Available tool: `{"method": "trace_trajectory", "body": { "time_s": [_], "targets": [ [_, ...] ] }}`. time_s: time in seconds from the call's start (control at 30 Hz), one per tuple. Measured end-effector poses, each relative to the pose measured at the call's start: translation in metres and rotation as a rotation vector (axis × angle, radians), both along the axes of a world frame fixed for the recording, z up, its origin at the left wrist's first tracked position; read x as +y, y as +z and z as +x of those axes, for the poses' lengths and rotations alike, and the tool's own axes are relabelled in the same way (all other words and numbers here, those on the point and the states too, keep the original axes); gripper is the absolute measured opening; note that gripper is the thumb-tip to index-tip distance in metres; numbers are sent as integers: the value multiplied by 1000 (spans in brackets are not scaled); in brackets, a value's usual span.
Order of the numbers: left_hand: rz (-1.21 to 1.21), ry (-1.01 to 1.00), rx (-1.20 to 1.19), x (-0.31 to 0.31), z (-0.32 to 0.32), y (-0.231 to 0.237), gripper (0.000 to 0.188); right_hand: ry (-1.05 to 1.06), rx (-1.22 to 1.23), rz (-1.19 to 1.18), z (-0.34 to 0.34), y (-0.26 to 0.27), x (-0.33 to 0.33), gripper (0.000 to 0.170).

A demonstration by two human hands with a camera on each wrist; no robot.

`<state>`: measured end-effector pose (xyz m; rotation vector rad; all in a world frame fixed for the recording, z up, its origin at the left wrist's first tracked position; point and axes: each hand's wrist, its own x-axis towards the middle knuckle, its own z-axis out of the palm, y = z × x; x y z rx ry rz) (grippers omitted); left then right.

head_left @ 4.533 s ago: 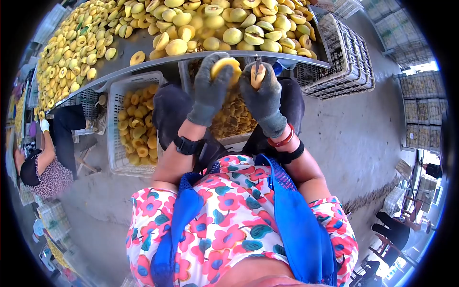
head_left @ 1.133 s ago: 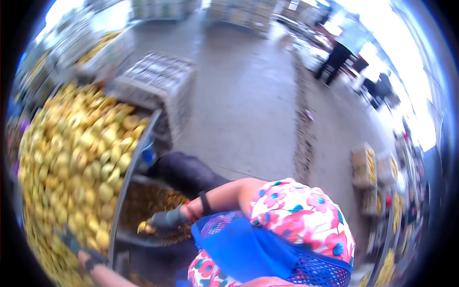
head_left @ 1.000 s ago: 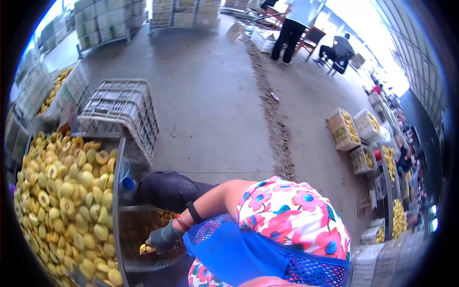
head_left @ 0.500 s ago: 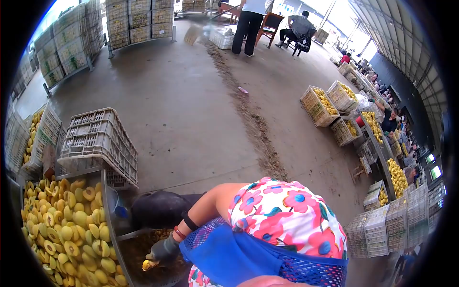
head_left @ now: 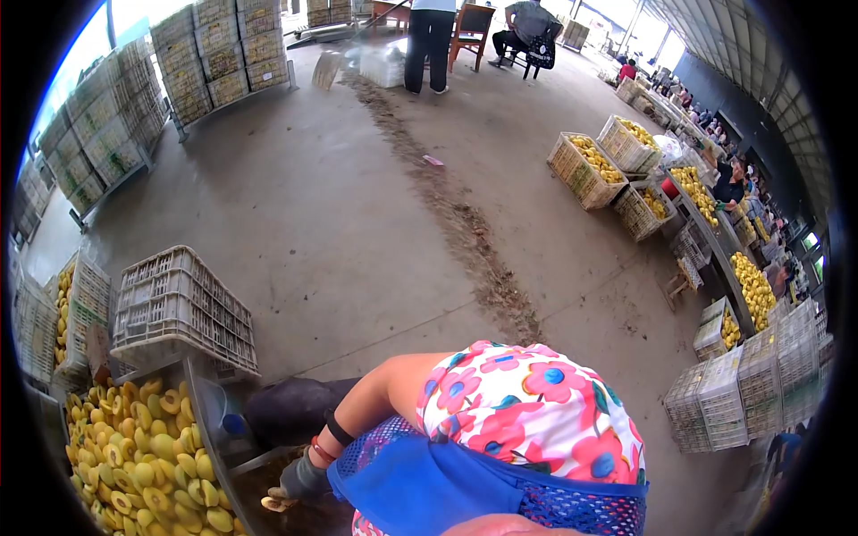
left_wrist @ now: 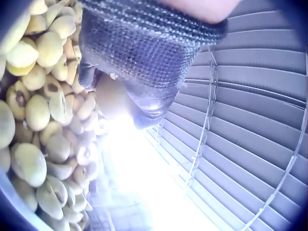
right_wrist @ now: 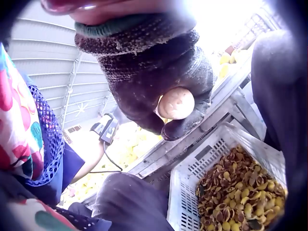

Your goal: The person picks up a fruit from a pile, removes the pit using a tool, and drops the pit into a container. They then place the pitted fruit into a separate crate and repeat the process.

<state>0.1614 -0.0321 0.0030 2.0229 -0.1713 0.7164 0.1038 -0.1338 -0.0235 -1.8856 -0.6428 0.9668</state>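
My left hand (left_wrist: 134,53), in a dark knit glove, is beyond the head view. In the left wrist view its thumb and fingers close round a blurred tan-yellow fruit, likely a peach half (left_wrist: 113,96), beside heaped yellow peach halves (left_wrist: 41,115). My gloved right hand (head_left: 304,478) is low by the metal table's edge (head_left: 207,424). It grips a wooden-handled knife, whose round handle end (right_wrist: 177,103) pokes out of the fist in the right wrist view; the blade is hidden. Below that hand stands a white crate (right_wrist: 182,204) of peel and scraps.
A pale plastic crate (head_left: 183,299) stands at the table's far corner. Tall crate stacks (head_left: 219,49) rise behind. Crates of yellow fruit (head_left: 585,170) and another work table are to the right. One person (head_left: 429,45) stands at the back; a dirt strip (head_left: 465,232) crosses the floor.
The head view has swung to the right, away from the table. My left hand, earlier holding a yellow peach in front of me, went out over the heap. My right hand keeps its knife.
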Motion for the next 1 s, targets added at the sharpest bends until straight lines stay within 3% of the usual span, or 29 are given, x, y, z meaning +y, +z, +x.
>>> {"method": "trace_trajectory", "body": {
  "time_s": [0.1, 0.27, 0.5, 0.6, 0.67, 0.73, 0.77, 0.83, 0.93, 1.0],
  "targets": [
    [-10, -19, 16, -17, -4, 3, 57, 70, -188, 98, -3, -20, 4, 38],
    [-13, -38, 39, -38, -12, 5, 56, 96, -298, 207, -5, -41, 5, 36],
    [-23, -53, 58, -53, -19, 7, 55, 28, -310, 353, 1, -41, -4, 32],
    [-27, -50, 67, -54, -23, 6, 54, -109, -250, 579, 7, -46, -2, 30],
    [-31, -50, 74, -56, -26, 5, 54, -264, -23, 835, 13, -42, -4, 29],
    [-35, -52, 76, -58, -28, 5, 53, -447, 636, 911, 16, -31, -15, 25],
    [-34, -48, 83, -54, -29, 5, 53, -444, 854, 1126, 25, -35, -17, 21],
    [-41, -45, 89, -53, -33, 4, 53, -631, -212, 513, 29, -11, -35, 12],
    [-45, -39, 103, -51, -38, 2, 52, -713, 362, 645, 29, 52, -70, 20],
    [-51, -35, 106, -53, -39, 2, 52, -694, 444, 744, 37, 44, -67, 21]
  ]
}}
